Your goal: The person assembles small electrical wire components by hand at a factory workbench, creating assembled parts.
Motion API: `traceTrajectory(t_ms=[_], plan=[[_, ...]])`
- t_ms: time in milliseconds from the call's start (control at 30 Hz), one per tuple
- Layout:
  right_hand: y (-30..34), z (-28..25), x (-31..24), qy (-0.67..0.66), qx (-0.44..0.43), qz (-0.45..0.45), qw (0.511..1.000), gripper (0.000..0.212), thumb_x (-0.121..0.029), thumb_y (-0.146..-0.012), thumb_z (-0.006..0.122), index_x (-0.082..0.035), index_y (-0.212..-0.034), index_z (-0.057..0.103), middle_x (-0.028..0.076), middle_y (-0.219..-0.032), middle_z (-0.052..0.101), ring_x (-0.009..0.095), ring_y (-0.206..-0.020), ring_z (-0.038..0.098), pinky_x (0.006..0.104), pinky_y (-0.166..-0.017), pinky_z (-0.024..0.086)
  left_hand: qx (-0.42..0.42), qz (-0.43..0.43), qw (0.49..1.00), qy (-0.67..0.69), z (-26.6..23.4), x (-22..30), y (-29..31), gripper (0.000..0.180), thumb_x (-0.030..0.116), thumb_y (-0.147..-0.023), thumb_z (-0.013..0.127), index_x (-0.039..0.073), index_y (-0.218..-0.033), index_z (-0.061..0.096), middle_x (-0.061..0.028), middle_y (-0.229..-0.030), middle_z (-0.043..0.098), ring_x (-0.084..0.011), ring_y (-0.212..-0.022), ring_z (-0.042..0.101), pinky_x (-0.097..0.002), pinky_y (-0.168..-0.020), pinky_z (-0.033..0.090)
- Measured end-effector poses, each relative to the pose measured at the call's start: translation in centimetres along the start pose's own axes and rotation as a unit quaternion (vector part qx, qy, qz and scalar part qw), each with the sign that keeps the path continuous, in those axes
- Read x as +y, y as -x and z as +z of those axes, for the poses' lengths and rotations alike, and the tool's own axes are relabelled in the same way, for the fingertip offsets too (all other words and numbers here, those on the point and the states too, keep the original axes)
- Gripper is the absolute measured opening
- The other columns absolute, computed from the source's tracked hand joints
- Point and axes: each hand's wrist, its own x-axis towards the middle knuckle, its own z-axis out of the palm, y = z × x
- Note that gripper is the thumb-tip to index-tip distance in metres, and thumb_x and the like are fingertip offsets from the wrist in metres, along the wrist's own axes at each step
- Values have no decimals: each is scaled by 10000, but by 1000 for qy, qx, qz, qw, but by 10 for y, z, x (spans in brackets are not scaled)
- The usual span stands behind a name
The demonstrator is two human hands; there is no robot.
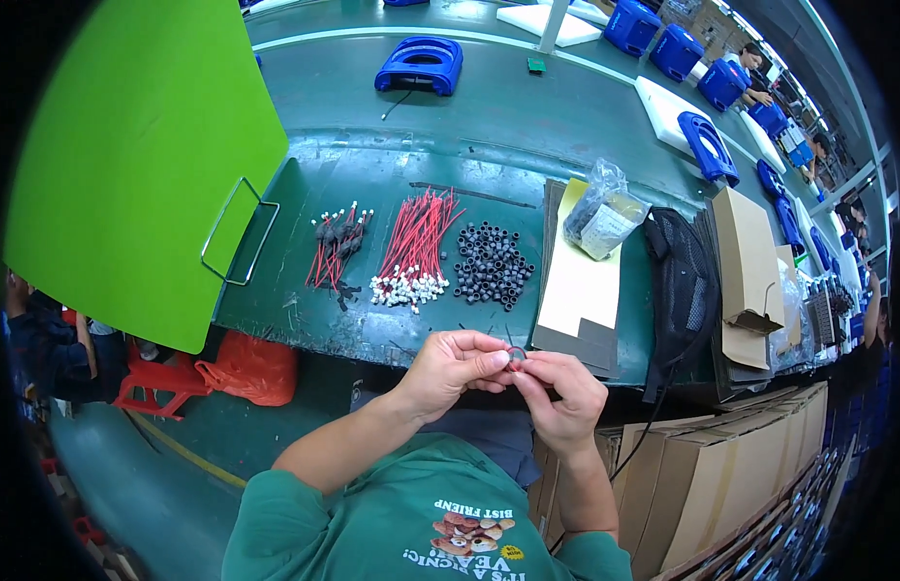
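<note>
Head view: small wire loop [517,350], held at the bench [266,308]'s near edge.
Left hand [455,370] and right hand [564,392] both pinch it narrowly (partly hidden by the grip), with red wires [421,228] and black ring-shaped parts [493,266] lying beyond.

– Where is lettering seen?
– White capitals are printed, upside down in view, on the green T-shirt [372,518]; the white label [601,232] on the clear bag [607,197] cannot be read
</note>
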Motion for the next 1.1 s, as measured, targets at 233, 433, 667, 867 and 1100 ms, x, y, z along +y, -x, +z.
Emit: traceTrajectory(t_ms=[233,433,667,867,1100], plan=[[5,1,-3,-207,-2,205,957,148,17,-703,651,11,-844,610,76,-786,599,106,-665,596,190,-552,490,-46,-16,996,-77,-5,4,0,172,123,-810,606,-23,-900,624,-100,-783,636,-127,-672,620,-229,-604,525],[-6,2,22,-325,-105,187,921,114,-7,-764,594,61,-855,583,54,-732,542,33,-490,428,137,-411,298,-90,-66,988,-111,-1,11,4,173,133,-804,615,-14,-894,629,-95,-749,638,-122,-636,617,-222,-579,515],[-13,1,14,-458,-24,360,812,137,-124,-858,534,-16,-777,512,74,-737,591,41,-430,452,147,-362,335,-117,-95,978,-146,-4,10,3,168,145,-810,610,-4,-884,631,-90,-745,639,-106,-611,608,-206,-551,500],[-13,-2,9,-571,-56,365,734,126,-110,-885,469,-18,-803,443,111,-629,558,53,-366,411,171,-315,327,-152,-192,967,-77,0,13,-3,191,177,-792,635,-4,-852,637,-70,-674,619,-93,-551,583,-191,-503,482],[4,-24,-7,-411,-96,350,836,78,-63,-866,479,-16,-806,462,42,-613,534,18,-404,387,149,-359,294,-258,-118,874,-394,10,28,-5,174,187,-781,642,18,-738,633,-41,-613,600,-102,-503,550,-235,-462,424]])
